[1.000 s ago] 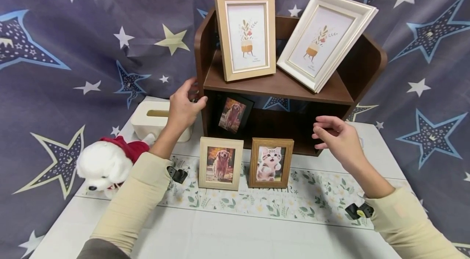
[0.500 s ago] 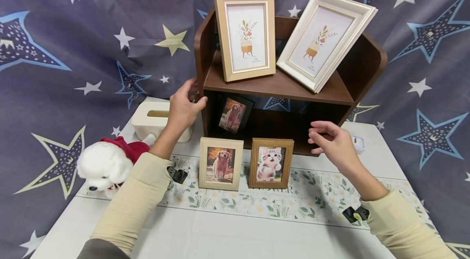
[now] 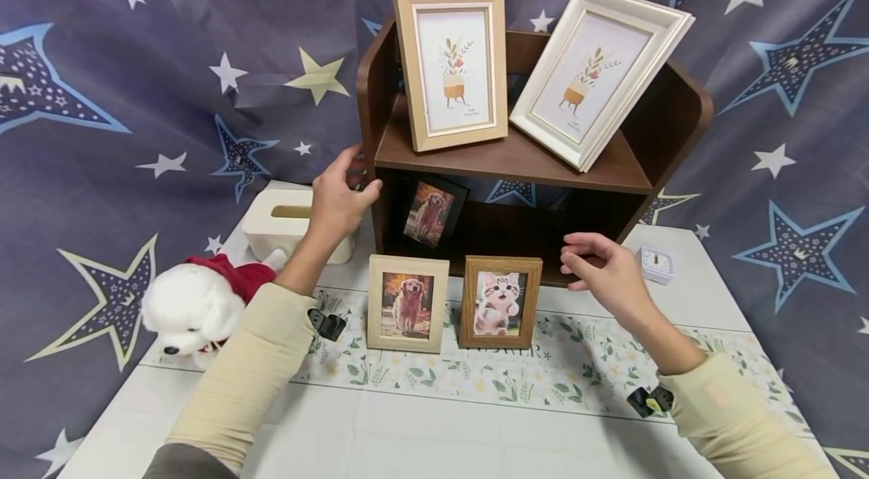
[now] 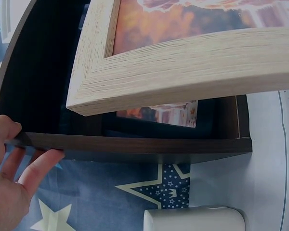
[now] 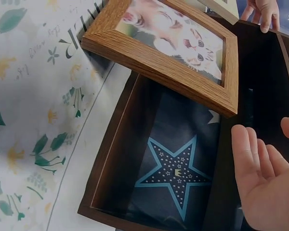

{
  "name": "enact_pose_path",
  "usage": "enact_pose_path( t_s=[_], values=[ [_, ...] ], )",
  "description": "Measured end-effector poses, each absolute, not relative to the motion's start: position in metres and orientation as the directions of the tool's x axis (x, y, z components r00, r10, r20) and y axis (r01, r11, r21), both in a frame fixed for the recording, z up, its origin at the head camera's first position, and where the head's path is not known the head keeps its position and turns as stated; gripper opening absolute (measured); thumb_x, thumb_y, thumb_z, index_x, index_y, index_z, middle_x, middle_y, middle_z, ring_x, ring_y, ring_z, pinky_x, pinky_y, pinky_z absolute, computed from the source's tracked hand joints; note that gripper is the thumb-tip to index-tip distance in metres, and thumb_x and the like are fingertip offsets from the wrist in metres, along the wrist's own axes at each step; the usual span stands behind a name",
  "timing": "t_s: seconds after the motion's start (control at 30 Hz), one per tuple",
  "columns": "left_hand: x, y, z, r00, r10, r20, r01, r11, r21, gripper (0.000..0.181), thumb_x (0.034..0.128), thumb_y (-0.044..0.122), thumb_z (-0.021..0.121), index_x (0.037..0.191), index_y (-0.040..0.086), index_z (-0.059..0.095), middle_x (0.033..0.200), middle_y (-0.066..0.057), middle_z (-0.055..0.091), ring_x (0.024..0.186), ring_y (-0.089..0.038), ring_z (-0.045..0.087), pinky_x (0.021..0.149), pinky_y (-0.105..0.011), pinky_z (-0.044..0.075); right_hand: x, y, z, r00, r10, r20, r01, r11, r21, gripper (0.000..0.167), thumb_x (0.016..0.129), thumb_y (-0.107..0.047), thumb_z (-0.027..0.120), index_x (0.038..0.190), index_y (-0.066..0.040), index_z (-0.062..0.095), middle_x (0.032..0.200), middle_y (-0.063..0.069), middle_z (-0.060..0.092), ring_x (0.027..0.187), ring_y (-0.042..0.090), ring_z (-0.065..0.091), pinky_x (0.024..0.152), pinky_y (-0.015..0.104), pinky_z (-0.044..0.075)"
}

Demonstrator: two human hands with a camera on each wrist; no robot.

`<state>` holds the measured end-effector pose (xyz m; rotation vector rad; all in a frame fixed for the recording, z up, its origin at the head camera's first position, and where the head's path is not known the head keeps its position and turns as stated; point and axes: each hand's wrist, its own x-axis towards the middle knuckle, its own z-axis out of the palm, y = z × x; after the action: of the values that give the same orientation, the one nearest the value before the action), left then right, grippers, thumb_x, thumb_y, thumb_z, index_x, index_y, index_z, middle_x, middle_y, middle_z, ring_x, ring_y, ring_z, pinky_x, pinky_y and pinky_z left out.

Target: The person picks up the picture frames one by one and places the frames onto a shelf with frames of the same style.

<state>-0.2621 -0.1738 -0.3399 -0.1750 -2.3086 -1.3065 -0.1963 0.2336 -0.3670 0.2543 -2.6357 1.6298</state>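
Observation:
A dark brown two-tier shelf [image 3: 509, 161] stands on the table. My left hand [image 3: 337, 194] grips its left side panel; in the left wrist view the thumb lies on one face and the fingers [image 4: 41, 168] on the other. My right hand [image 3: 606, 273] hovers at the lower right of the shelf, fingers loosely extended, holding nothing. To its left stands a brown wooden photo frame [image 3: 468, 305] with a kitten picture, also large in the right wrist view. Beside that is a pale wooden frame [image 3: 375, 305] with a dog picture. A black frame [image 3: 456, 211] leans tilted inside the lower tier.
On the upper tier are a tan frame [image 3: 407, 72] and a tilted white frame [image 3: 652, 64]. A cream tissue box [image 3: 265, 226] and a white plush dog [image 3: 186, 305] sit at left. A small white box-like item [image 3: 656, 264] lies right of the shelf.
My right hand has moved left and slightly down, toward the brown frame, uncovering the small white item on the right. My left hand stays on the shelf's side panel.

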Motion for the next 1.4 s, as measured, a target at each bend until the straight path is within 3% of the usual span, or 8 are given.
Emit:
enact_pose_path(
  t_s=[0.33,0.67,0.97,1.2,1.4],
  values=[
    [-0.263,-0.174,-0.341,-0.873,-0.119,0.473,0.342,0.542,0.768,0.058,0.0873,0.011,0.075,0.142,0.008,0.056,0.122,-0.019,0.071,0.106,-0.035,0.073,0.088,-0.049,0.060,-0.196,0.229,-0.372,-0.986,-0.136,0.101,-0.151,0.438,-0.886,0.036,0.100,-0.013,0.064,0.132,0.004,0.060,0.115,0.023,0.067,0.084,-0.001,0.069,0.067,0.028,0.063],
    [-0.263,-0.174,-0.341,-0.875,-0.114,0.469,0.343,0.538,0.770,0.058,0.0878,0.011,0.074,0.143,0.007,0.056,0.123,-0.019,0.070,0.107,-0.035,0.073,0.087,-0.050,0.060,-0.196,0.228,-0.380,-0.985,-0.152,0.084,-0.143,0.437,-0.888,0.034,0.100,-0.014,0.064,0.131,0.001,0.061,0.116,0.024,0.067,0.089,0.010,0.073,0.068,0.027,0.062],
    [-0.263,-0.174,-0.341,-0.874,-0.114,0.472,0.354,0.515,0.781,0.058,0.0871,0.008,0.074,0.142,0.006,0.056,0.122,-0.020,0.070,0.107,-0.035,0.073,0.087,-0.049,0.061,-0.199,0.227,-0.393,-0.983,-0.166,0.076,-0.139,0.409,-0.902,0.035,0.099,-0.010,0.065,0.131,0.005,0.060,0.109,0.015,0.069,0.084,0.005,0.072,0.066,0.029,0.063],
    [-0.263,-0.173,-0.341,-0.873,-0.118,0.472,0.352,0.516,0.781,0.058,0.0867,0.008,0.075,0.142,0.006,0.057,0.122,-0.020,0.071,0.106,-0.034,0.074,0.086,-0.048,0.061,-0.200,0.226,-0.406,-0.984,-0.174,0.047,-0.120,0.434,-0.893,0.034,0.099,-0.013,0.066,0.131,0.000,0.062,0.116,0.024,0.068,0.083,0.001,0.070,0.065,0.031,0.063],
    [-0.263,-0.174,-0.341,-0.873,-0.119,0.474,0.353,0.516,0.780,0.058,0.0867,0.008,0.075,0.142,0.006,0.057,0.121,-0.020,0.071,0.106,-0.034,0.074,0.086,-0.048,0.061,-0.201,0.225,-0.414,-0.988,-0.153,0.036,-0.106,0.481,-0.870,0.034,0.098,-0.015,0.067,0.130,-0.002,0.063,0.117,0.023,0.068,0.084,0.006,0.070,0.063,0.030,0.062]
  ],
)
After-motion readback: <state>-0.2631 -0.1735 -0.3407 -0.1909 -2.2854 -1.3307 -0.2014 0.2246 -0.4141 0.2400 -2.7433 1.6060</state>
